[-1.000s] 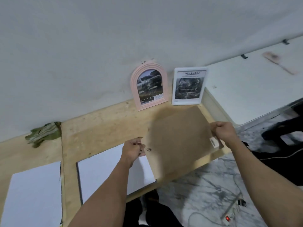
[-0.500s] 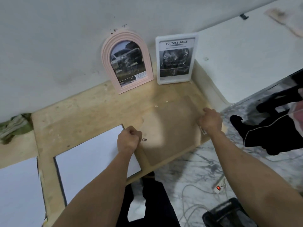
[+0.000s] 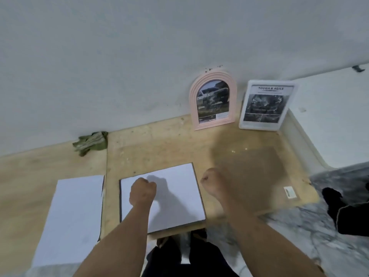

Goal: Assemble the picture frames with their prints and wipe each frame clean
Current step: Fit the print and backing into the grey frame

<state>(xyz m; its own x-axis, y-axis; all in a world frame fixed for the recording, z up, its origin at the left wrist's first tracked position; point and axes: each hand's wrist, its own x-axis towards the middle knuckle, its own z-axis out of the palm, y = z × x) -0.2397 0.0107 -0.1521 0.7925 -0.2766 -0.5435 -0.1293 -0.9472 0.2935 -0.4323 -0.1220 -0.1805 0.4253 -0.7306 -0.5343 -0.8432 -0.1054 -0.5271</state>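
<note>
I see left hand [image 3: 142,191] fisted over white sheet [image 3: 175,188], right hand [image 3: 212,181] fisted beside brown backing board [image 3: 255,172]; fingers curled, both holding nothing.

Plain grey-white wall [image 3: 119,66], plywood worktop [image 3: 159,148], marbled grey floor [image 3: 299,236], soft light

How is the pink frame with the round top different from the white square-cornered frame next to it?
The pink arched frame has a rounded top and ridged border; the white rectangular frame has straight edges and a plain border. The pink arched frame's print shows a car photo, while the white rectangular frame's print has the heading "TOUGH & AGILE" above dark pictures. Both stand upright against the wall on the wooden board, each holding a print.
</note>
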